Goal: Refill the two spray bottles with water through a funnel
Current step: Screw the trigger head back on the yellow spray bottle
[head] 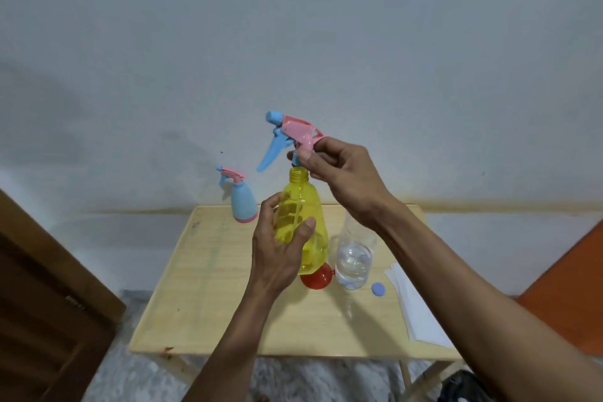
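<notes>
My left hand (280, 251) grips a clear yellow spray bottle (305, 222) around its body, lifted above the table with its threaded neck uncovered. Just above that neck, my right hand (339, 173) pinches the pink and blue trigger head (290, 132), which is off the bottle. A second spray bottle (242, 202), blue with a pink base and its head on, stands at the table's far edge. A red funnel (318, 277) lies behind the yellow bottle, partly hidden. A clear water bottle (354, 263), uncapped and partly filled, stands to the right.
The small wooden table (202, 313) stands against a pale wall. A blue cap (378, 289) lies right of the water bottle. White paper sheets (417, 313) lie at the right edge. A brown wooden door is at left, an orange surface at right.
</notes>
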